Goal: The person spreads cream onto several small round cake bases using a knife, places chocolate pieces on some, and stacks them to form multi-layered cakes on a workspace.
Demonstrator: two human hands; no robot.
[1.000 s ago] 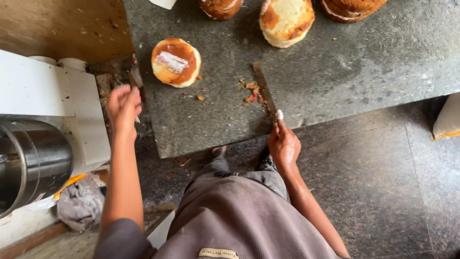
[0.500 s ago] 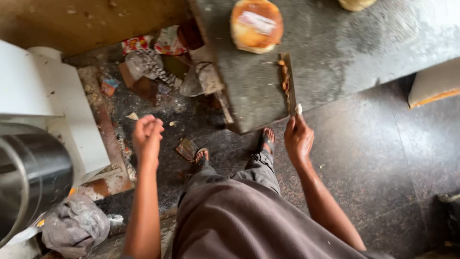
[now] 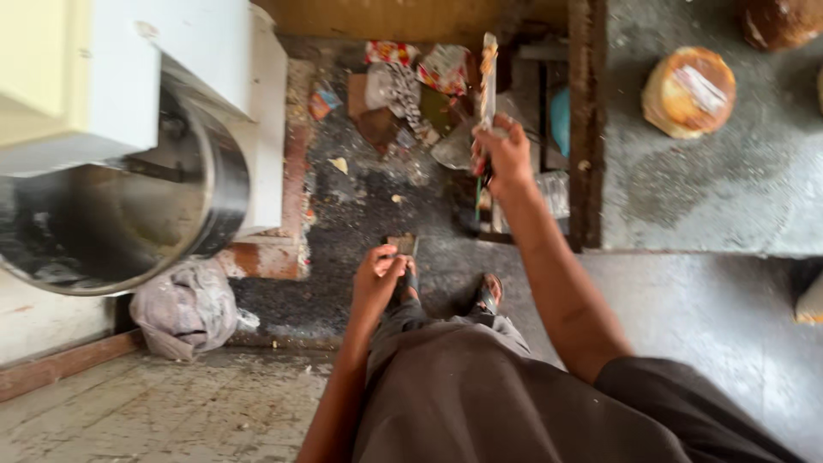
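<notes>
My right hand [image 3: 504,154] grips the handle of a long knife [image 3: 488,77], blade pointing away from me and smeared with brown crumbs, held out over a heap of rubbish [image 3: 411,90] on the floor beside the stone counter [image 3: 729,197]. My left hand [image 3: 377,276] hangs lower, fingers curled together above my knee, with nothing visible in it. A round cake [image 3: 690,90] with a pale paper patch on top sits on the counter to the right of the knife.
A large steel drum [image 3: 129,206] set in a white machine [image 3: 154,69] fills the left. A crumpled grey bag [image 3: 184,309] lies below it. Another brown cake [image 3: 780,21] is at the counter's top right corner. My sandalled feet [image 3: 489,296] stand on dark floor.
My right hand has picked the knife up off the counter and carried it left over the rubbish. My view swung left; my left hand dropped lower.
</notes>
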